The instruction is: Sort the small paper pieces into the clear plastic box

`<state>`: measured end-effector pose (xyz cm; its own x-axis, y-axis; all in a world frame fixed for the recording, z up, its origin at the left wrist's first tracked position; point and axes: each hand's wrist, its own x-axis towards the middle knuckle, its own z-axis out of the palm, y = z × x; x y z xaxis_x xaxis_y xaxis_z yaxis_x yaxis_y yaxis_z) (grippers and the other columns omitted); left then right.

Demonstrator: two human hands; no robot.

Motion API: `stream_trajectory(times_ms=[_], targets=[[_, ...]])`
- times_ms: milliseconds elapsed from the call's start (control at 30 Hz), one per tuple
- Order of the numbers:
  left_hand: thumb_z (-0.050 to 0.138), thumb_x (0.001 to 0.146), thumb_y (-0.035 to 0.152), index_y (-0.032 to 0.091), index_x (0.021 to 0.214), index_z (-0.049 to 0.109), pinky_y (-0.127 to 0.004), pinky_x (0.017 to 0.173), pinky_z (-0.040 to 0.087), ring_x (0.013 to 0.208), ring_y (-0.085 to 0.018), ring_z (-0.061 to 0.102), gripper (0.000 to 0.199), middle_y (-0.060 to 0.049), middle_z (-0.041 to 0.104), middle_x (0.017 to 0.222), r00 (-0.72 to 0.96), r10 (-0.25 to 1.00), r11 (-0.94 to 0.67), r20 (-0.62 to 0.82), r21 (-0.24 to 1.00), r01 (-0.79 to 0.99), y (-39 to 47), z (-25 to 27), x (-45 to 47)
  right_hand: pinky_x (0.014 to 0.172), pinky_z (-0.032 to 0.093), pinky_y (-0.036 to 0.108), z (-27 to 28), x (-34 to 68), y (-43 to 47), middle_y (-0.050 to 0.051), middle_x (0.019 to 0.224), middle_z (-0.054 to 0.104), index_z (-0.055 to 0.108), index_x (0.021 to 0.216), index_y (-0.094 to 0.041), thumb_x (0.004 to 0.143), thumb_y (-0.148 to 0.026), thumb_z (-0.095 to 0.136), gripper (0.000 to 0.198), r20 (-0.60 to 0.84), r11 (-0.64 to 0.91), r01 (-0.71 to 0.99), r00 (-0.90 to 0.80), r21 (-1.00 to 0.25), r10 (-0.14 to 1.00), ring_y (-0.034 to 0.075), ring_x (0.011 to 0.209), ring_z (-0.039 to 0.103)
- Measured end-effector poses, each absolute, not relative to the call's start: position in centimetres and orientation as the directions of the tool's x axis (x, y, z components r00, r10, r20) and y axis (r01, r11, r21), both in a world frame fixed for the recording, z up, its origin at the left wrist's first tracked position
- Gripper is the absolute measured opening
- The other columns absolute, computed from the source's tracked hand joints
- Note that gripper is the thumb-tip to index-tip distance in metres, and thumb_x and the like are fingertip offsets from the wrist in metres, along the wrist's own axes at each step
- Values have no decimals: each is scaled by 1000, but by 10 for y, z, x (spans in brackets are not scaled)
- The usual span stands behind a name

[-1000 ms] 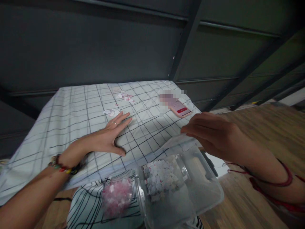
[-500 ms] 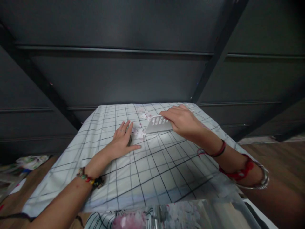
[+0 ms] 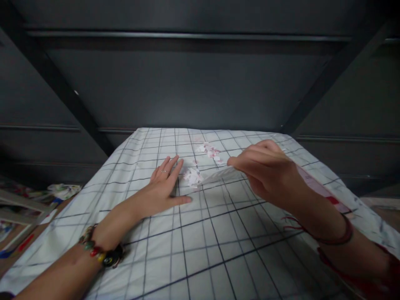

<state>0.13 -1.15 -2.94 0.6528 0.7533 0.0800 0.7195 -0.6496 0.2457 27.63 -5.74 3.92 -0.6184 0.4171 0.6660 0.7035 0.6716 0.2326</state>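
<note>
My left hand [image 3: 165,183] lies flat on the checked cloth, fingers spread, holding nothing. Just beyond its thumb and fingertips is a small heap of white and pink paper scraps [image 3: 192,176]. My right hand [image 3: 265,168] is closed around the upper edge of a thin white slotted plastic piece [image 3: 220,174]. This piece is tilted, its left end touching the scraps, and the hand covers its right part. A second group of pink-and-white scraps [image 3: 210,151] lies farther back on the cloth.
The white checked cloth [image 3: 200,233] covers the table up to a dark panelled wall [image 3: 175,87]. A pink flat item [image 3: 321,191] lies partly behind my right forearm. At the lower left, a pale rack [image 3: 21,216] stands near the floor.
The white slotted piece has tipped over and now shows nearly edge-on, still in my right hand. The view has shifted; the box at the near edge has left the picture.
</note>
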Motion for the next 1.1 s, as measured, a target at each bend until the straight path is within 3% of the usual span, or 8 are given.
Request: stream_trajectory(times_ms=[167, 333, 1100], targets=[[36, 89, 75, 13, 154, 1, -58, 114, 13, 145, -39, -3, 96, -24, 1, 159, 666, 741, -663, 86, 253, 705, -14, -27, 0, 69, 41, 30, 38, 281, -63, -3, 74, 64, 54, 96, -20, 80, 4, 45, 31, 704, 680, 692, -609, 244, 367, 12, 67, 54], [37, 89, 74, 14, 154, 2, -60, 113, 12, 145, -40, -3, 96, -23, 0, 159, 674, 735, -667, 77, 260, 698, -14, -26, 1, 65, 39, 29, 31, 279, -59, -4, 70, 62, 53, 93, -20, 81, 4, 43, 29, 687, 667, 687, -634, 289, 355, 12, 65, 54], [44, 89, 71, 20, 155, -1, -57, 115, 12, 145, -40, -2, 94, -16, 0, 161, 688, 721, -681, 89, 278, 678, -13, -28, -3, 67, 39, 31, 34, 285, -62, -2, 72, 60, 52, 96, -21, 82, 5, 44, 31, 684, 706, 653, -649, 275, 333, 13, 67, 49]])
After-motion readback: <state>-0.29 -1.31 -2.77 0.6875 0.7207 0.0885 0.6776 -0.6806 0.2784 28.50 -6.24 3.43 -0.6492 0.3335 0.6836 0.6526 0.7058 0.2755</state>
